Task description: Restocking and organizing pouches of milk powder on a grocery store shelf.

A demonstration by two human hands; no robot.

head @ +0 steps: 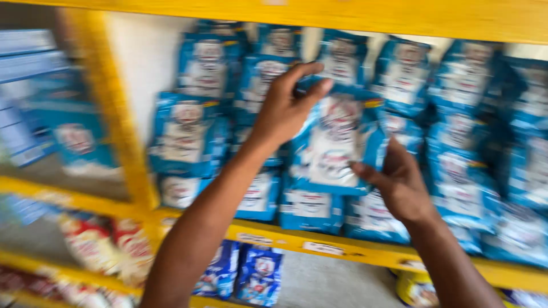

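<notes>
Item: blue-and-white pouch [337, 142], soft-sided, held upright in front of the yellow shelf board [319, 242] and just above the front row of like pouches standing on that board.

Left hand [285, 105]: at the pouch's upper left corner, fingers curled over the top edge, thumb pressed against the front face, so it pinches the corner. Right hand [399, 182]: at the pouch's lower right edge, thumb across the front, fingers hidden behind; it appears to clasp the edge, though the blur leaves the finger positions unclear.

Neighbours: stacked rows of matching pouches [462, 85] behind and to both sides above the shelf board; red-and-white packets [108, 242] below the board to the left; darker blue packets [257, 274] directly below it.

Handling note (a judgement): the pouch looks limp, so opposite-corner support suits it. Keeping it upright and lowering its base squarely onto the board, between standing neighbours, should avoid toppling the front row. A firm but shallow pinch would prevent creasing.
</notes>
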